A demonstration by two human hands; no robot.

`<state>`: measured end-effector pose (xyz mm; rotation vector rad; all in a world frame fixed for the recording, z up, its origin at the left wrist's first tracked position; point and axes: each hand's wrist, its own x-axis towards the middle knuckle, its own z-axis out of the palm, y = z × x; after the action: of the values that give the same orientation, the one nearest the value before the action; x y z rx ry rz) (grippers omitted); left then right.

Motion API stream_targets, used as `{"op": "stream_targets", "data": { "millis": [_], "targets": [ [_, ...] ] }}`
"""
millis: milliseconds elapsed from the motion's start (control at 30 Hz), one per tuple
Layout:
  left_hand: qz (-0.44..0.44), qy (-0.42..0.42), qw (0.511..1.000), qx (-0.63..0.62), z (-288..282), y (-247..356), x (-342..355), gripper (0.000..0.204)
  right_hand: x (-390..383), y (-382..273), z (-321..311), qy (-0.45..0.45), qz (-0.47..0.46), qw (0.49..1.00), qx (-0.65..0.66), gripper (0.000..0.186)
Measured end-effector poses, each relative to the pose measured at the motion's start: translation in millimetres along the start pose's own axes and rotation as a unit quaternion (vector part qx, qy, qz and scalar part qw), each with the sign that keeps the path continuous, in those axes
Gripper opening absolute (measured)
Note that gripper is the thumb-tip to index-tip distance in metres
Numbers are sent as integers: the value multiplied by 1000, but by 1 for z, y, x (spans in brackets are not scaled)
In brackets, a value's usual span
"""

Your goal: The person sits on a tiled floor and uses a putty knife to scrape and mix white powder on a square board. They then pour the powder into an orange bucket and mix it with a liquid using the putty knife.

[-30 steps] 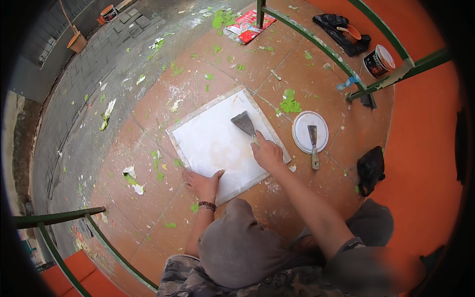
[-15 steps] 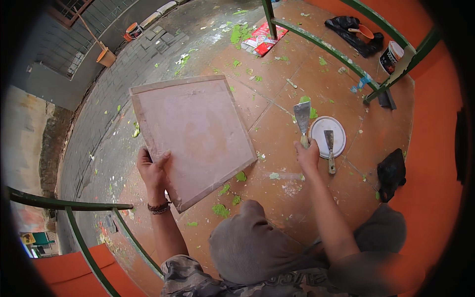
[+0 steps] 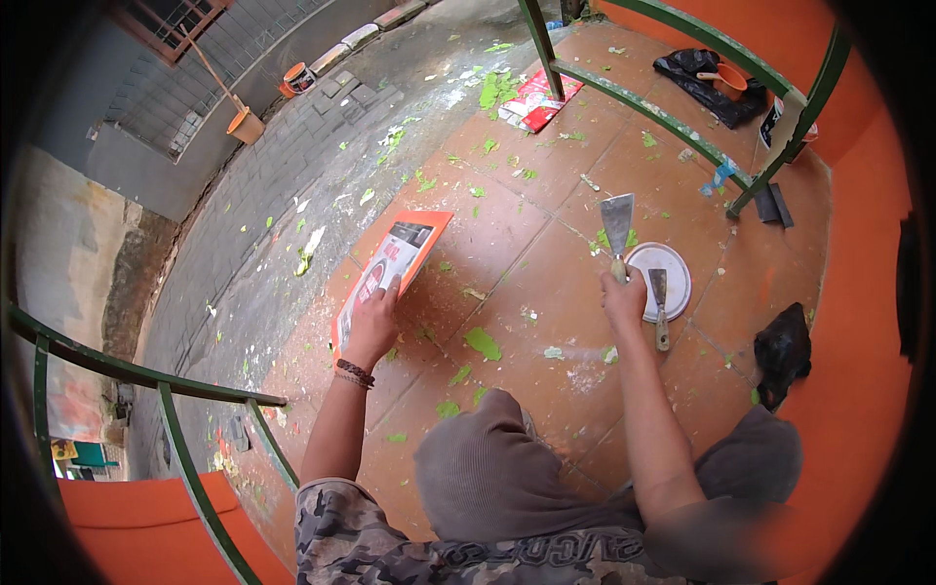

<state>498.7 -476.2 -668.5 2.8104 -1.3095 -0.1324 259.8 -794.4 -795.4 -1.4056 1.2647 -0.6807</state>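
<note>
My left hand [image 3: 372, 322] grips a flat square board [image 3: 425, 234] by its side, fingers against the face turned up. That face has an orange border and a dark and white printed panel; the board is tilted steeply, so it looks narrow. Upright in my right hand [image 3: 622, 294] is a putty knife [image 3: 616, 218] with a wide metal blade, held by its handle. Just right of that hand, a round white lid [image 3: 677, 265] lies on the tiles. A smaller putty knife [image 3: 661, 310] rests across it, its handle over the rim.
Green paint flakes [image 3: 482, 343] litter the brown tiles. A green metal railing [image 3: 643, 93] crosses the far right, another railing [image 3: 127, 370] the near left. Black plastic [image 3: 783, 353] lies by the orange wall. Farther off are a red packet [image 3: 536, 102], an orange dipper [image 3: 726, 80] and a bucket [image 3: 246, 127].
My left hand has turned the board over: its plain pinkish face was showing, now its orange printed side. The right hand still holds the putty knife. The whole view has shifted slightly.
</note>
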Motion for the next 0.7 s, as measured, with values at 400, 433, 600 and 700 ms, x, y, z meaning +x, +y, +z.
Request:
{"op": "stream_targets", "data": {
  "millis": [400,433,600,700],
  "targets": [
    [-41,322,706,-629,-59,38,-17,45,-22,-66,-41,-217,99,944,227,29],
    [-60,303,684,-661,-41,42,-17,45,-23,-70,-46,-234,103,937,237,27],
    [-220,158,600,-753,105,46,-24,47,-32,-84,-52,-305,89,920,231,25],
    [-412,197,856,-241,214,-22,-33,50,-43,-97,-34,-361,68,903,223,25]
  ]
}}
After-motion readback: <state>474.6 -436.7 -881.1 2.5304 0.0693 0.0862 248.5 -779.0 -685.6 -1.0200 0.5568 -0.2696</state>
